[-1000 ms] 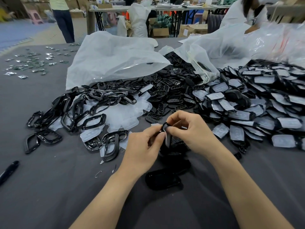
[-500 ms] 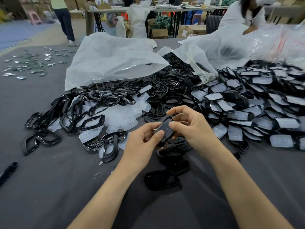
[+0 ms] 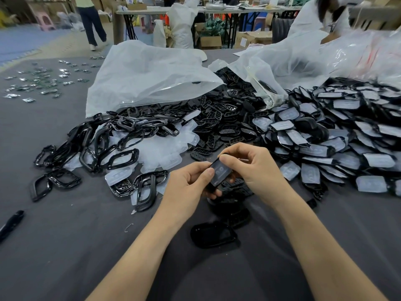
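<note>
Moved: held shell has turned from edge-on to face-up between the two hands.
Table: grey matte cloth, likely chosen so the parts neither slide nor scratch.
White bag: crinkled translucent plastic, its mouth facing the worker and spilling parts within reach.
Padded pile: right of the white bag; black shells with milky rubber pads, probably kept apart as one batch.
Frame heap: just in front of the white bag's mouth; glossy black rings, tangled.
Left hand: thumb and fingers curled round the shell's lower end, steadying it.
Right hand: fingertips and thumb pinching its upper end, likely seating the pad.
Held shell: well in front of the white bag, above the cloth; smooth rounded black plastic with the frosted pad upward.
</note>
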{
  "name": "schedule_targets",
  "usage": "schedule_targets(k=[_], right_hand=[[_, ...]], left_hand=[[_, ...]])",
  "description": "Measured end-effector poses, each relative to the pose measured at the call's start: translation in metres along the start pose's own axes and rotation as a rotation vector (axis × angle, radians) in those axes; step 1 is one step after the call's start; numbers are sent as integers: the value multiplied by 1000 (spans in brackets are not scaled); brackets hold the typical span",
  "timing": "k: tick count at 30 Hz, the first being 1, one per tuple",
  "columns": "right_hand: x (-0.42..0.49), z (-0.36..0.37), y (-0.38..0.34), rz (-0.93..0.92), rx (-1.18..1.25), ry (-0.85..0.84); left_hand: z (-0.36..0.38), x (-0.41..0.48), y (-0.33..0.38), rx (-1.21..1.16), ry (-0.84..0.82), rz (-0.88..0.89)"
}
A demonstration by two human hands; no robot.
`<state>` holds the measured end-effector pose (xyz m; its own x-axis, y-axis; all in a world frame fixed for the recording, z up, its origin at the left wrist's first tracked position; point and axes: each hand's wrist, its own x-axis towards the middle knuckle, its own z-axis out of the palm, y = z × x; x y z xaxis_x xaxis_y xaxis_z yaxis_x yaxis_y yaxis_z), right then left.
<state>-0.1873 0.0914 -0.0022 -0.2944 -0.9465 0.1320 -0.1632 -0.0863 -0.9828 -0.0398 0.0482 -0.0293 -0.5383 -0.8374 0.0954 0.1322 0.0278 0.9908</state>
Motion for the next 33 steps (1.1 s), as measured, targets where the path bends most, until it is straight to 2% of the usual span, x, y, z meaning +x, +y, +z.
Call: schedule_targets(k=[9, 15, 17, 19, 20, 22, 24, 26, 28, 30, 33], right_hand=[[2, 1, 1, -60, -183, 62], [1, -1, -1, -21, -202, -17], [1, -2, -1, 31, -165, -10], [1, -5, -2, 98, -88, 4], [1, -8, -3, 131, -45, 7], [1, -13, -4, 196, 1, -6], [0, -15, -4, 265, 29, -42], [0, -13, -3, 308, 100, -60], [0, -12, -2, 301, 194, -64], [0, -11, -2, 268, 260, -89], [0, -8, 0, 197, 197, -87]], left_hand=[[2, 0, 6, -27, -10, -26], [2, -2, 6, 0, -4, -47], [-1, -4, 2, 275, -1, 117], [-4, -6, 0, 611, -66, 407], [-4, -5, 0, 694, -106, 527], [0, -2, -1, 741, -146, 655], [4, -2, -4, 737, -128, 705], [5, -2, -5, 681, -95, 674], [6, -3, -3, 517, -19, 502], [6, -2, 1, 189, 63, 266], [4, 2, 1, -378, 82, -33]])
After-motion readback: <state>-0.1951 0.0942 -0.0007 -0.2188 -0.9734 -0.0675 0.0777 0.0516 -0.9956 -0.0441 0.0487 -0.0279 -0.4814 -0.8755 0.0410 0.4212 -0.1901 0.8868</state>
